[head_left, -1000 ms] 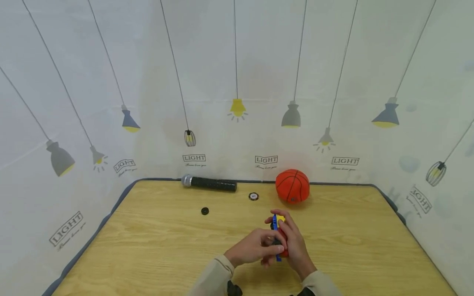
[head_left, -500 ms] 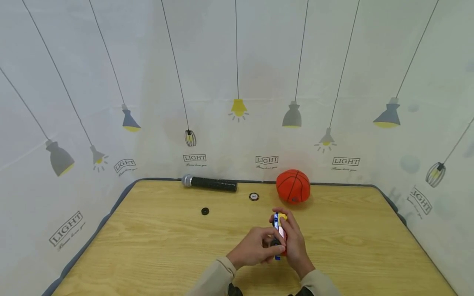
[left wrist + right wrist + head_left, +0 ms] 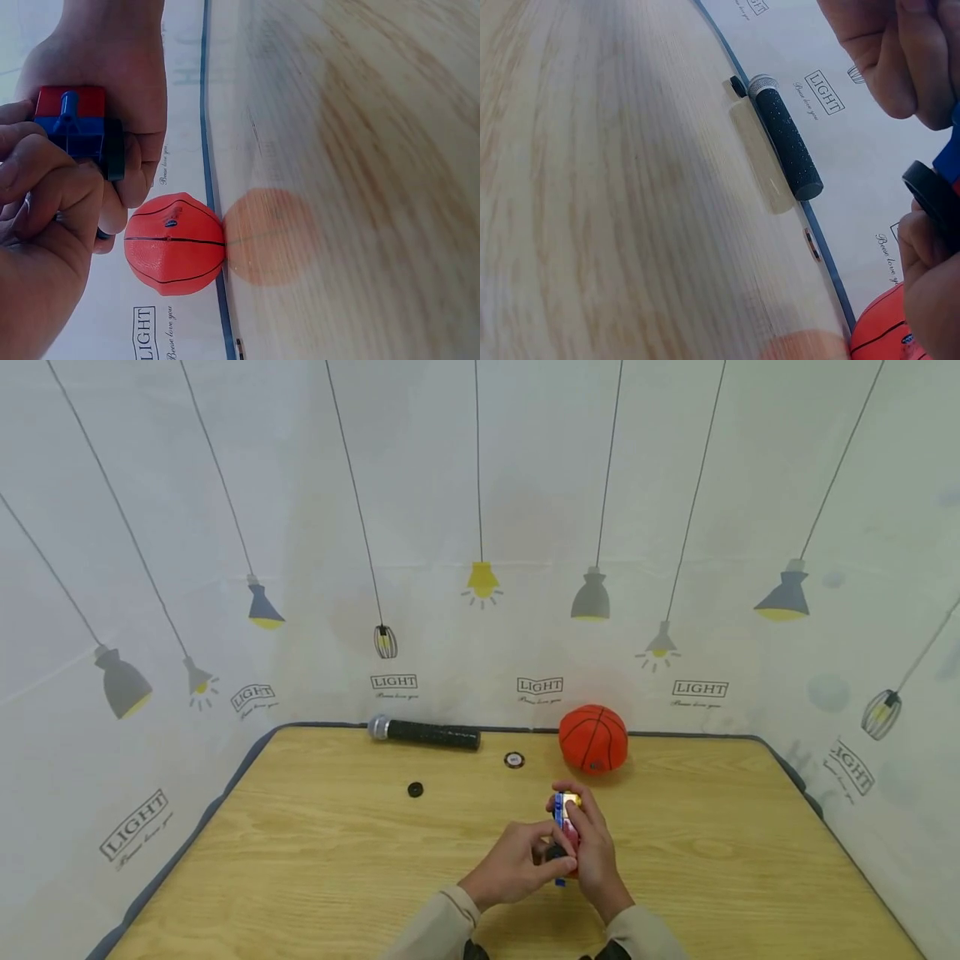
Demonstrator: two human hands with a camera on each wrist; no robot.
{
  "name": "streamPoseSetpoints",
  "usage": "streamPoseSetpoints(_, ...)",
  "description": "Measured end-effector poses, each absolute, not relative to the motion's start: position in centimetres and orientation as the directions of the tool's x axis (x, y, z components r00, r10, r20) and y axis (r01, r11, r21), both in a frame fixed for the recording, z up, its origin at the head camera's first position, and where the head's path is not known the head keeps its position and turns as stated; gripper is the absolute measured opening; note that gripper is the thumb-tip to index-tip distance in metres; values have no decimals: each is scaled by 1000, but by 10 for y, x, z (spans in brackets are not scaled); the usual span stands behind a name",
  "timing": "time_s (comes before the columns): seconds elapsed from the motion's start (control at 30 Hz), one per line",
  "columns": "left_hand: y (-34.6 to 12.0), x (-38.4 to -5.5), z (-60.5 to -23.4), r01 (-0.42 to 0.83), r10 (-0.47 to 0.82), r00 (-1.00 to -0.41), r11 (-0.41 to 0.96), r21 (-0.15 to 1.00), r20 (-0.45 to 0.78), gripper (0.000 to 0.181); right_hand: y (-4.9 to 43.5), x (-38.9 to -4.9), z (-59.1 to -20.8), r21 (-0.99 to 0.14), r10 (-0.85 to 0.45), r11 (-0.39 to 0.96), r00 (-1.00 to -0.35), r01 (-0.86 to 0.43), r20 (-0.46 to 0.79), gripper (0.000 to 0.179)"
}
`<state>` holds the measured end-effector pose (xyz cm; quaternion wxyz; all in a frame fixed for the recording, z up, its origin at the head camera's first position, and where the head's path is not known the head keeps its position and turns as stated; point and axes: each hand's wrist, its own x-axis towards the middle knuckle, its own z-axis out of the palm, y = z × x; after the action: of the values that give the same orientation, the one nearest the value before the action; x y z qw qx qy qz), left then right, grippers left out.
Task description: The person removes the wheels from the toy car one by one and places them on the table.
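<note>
In the head view my right hand (image 3: 597,860) grips a small toy car (image 3: 570,832), red, yellow and blue, above the table (image 3: 315,860). My left hand (image 3: 506,864) pinches a black wheel (image 3: 555,853) low on the car's left side, with thumb and index finger around it. The left wrist view shows the car's red body (image 3: 75,99) and blue hitch end (image 3: 69,124), with a wheel (image 3: 114,148) beside the right hand's fingers; curled left fingers hide part of the car. Another wheel (image 3: 930,193) sticks out in the right wrist view.
A loose black wheel (image 3: 416,789) lies left on the table. Along the back are a microphone (image 3: 431,733), a round chip with a pale centre (image 3: 514,760) and a red toy basketball (image 3: 593,739). A lamp-printed white sheet (image 3: 435,635) stands behind the table and along its sides.
The car has tilted slightly in the right hand, so its top catches more light. The left fingers have shifted a little at the wheel. Things on the table stay put.
</note>
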<state>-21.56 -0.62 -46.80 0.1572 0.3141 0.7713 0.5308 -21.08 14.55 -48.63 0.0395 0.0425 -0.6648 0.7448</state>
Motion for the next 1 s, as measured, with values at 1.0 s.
streamPoseSetpoints(1.0, -102, -250, -475, 238, 498, -866, 324, 916, 49, 28, 181, -212, -486, -980, 111, -200, -993, 18, -40, 35)
